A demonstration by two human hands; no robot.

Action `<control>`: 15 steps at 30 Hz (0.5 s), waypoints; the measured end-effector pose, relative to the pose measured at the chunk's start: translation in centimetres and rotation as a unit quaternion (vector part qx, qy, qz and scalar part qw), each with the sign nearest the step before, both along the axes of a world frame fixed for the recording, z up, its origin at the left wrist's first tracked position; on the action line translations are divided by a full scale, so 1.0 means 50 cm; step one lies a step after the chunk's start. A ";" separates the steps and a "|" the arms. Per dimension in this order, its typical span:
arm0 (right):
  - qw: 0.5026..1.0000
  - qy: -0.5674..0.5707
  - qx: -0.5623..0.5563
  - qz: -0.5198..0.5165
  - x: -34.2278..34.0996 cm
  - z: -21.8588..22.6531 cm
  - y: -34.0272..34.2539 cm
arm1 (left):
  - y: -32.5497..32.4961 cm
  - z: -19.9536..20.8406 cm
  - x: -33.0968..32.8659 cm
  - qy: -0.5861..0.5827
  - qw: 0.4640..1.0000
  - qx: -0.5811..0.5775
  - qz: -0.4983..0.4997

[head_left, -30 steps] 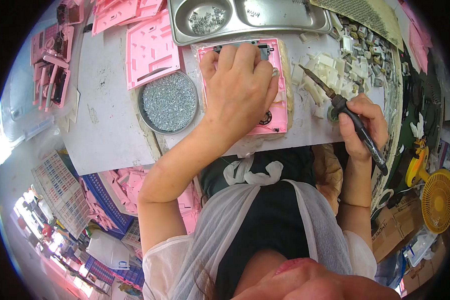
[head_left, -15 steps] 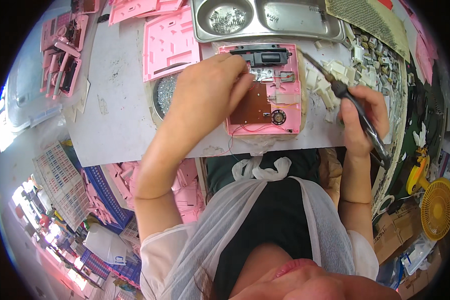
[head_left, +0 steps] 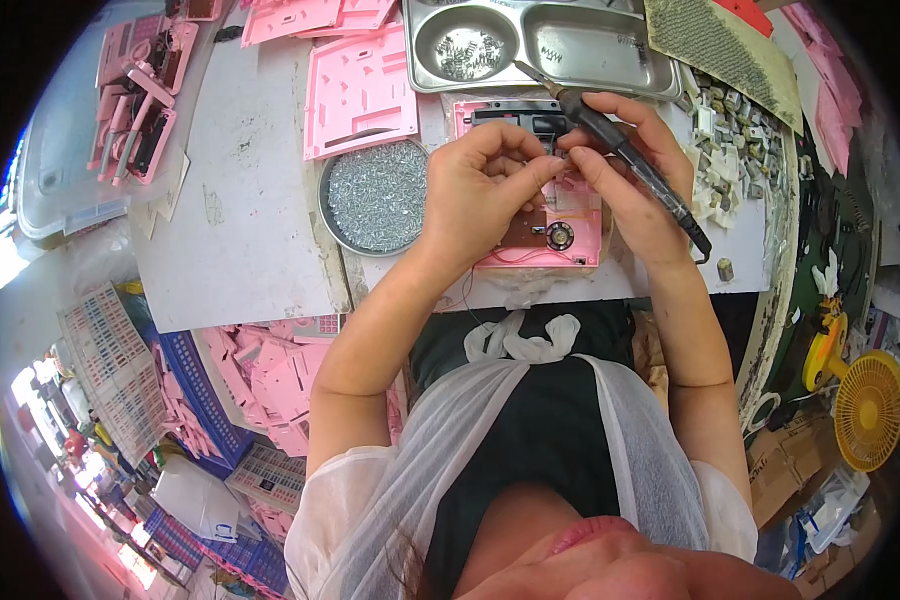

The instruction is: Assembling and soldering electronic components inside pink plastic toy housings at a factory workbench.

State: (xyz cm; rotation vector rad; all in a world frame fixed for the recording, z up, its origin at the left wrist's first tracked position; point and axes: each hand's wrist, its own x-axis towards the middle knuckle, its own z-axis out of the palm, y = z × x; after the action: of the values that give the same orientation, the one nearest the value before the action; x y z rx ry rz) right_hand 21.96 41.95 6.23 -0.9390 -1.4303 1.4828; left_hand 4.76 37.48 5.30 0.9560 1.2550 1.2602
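Observation:
A pink plastic housing (head_left: 587,250) lies on the worktable under both hands, holding a brown circuit board (head_left: 520,236), a small round speaker (head_left: 560,236) and a black plastic part (head_left: 500,115) along its far edge. Over its middle, my left hand (head_left: 485,185) is closed, thumb and forefinger pinched on something too small to make out. My right hand (head_left: 642,165) grips a black-handled soldering iron (head_left: 625,150), its metal tip pointing away to the far left. The right thumb and fingertips meet close to the left fingertips. Together the hands hide much of the housing's inside.
Left of the housing stands a round dish of small screws (head_left: 375,195), beside a pink panel (head_left: 360,90). A metal compartment tray (head_left: 520,45) with springs lies beyond. Small white and metal parts (head_left: 730,150) are heaped right. A yellow fan (head_left: 870,410) stands lower right.
My right hand has moved left with the soldering iron, from beside the housing to over it. My left hand has shifted right, uncovering the screw dish. The fingertips of both hands now meet.

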 end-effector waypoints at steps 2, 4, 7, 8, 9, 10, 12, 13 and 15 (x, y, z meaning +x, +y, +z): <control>1.000 0.002 0.016 -0.005 -0.003 -0.005 0.002 | -0.002 -0.001 -0.004 0.004 1.000 0.004 -0.006; 1.000 0.005 0.026 -0.014 -0.006 -0.004 0.002 | -0.001 -0.005 -0.007 0.057 0.998 0.030 -0.005; 0.999 0.009 0.039 -0.034 -0.013 -0.003 -0.001 | 0.005 -0.015 -0.004 0.204 0.973 0.111 -0.001; 0.998 0.009 0.046 -0.041 -0.014 -0.007 -0.001 | 0.007 -0.017 -0.004 0.250 0.958 0.143 -0.003; 0.997 0.009 0.053 -0.048 -0.016 -0.009 0.000 | 0.008 -0.018 -0.003 0.295 0.939 0.175 -0.006; 0.997 0.003 0.053 -0.051 -0.015 -0.009 0.002 | 0.008 -0.016 -0.001 0.307 0.932 0.192 -0.004; 0.997 -0.009 0.051 -0.057 -0.015 -0.007 0.005 | 0.003 -0.007 0.004 0.332 0.916 0.224 0.000; 0.997 -0.013 0.055 -0.058 -0.015 -0.006 0.006 | 0.000 -0.002 0.007 0.309 0.929 0.204 -0.003; 0.996 -0.022 0.062 -0.060 -0.015 -0.004 0.007 | -0.005 0.005 0.011 0.260 0.952 0.164 -0.009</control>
State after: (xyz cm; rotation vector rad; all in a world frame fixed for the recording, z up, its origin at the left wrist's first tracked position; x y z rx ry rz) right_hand 21.22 42.29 6.01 -0.9684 -1.4533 1.2776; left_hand 5.31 37.23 5.53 1.6143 1.4505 1.2675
